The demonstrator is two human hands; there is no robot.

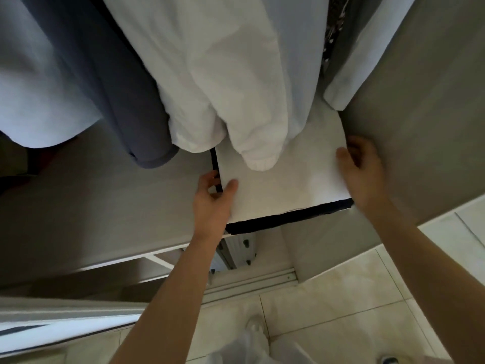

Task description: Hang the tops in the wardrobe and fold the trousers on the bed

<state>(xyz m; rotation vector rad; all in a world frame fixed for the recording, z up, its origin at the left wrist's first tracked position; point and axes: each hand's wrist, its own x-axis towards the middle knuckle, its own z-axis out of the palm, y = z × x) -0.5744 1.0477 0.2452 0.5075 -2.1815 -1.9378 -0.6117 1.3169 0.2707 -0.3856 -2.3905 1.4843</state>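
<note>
While both arms reached forward, the nearest things were a tiled floor (341, 298) and one pale shoe (254, 324) below the wrists, with a second shoe cut off at the bottom right corner. Two hands were in view. The left hand (214, 198) gripped the left edge of one folded bundle (283, 179), thumb on its white top and fingers curled round the side. The right hand (366, 169) held the opposite edge, fingers wrapped over it beside the grey wardrobe wall (420, 101); motion blur made its fingertips hard to read. Between the hands the bundle lay flat on the wardrobe shelf (105, 193). One dark band (288, 216) ran along its near and left edges, and whether that was a second layer or a trim could not be told, nor what kind of garment the bundle was.

Beyond the hands hung the tops, about five, all cut off at the upper edge so no hangers showed. A white sweatshirt (223, 74) dropped one cuff (259, 160) onto the bundle's far part. Left of it hung a blue-grey top (126, 101), then a pale blue top (34, 88). Behind the sweatshirt another pale piece was mostly hidden. Above the right hand hung a white top (351, 61), and a dark patterned strip (333, 27) beside it was too narrow to identify.
</note>
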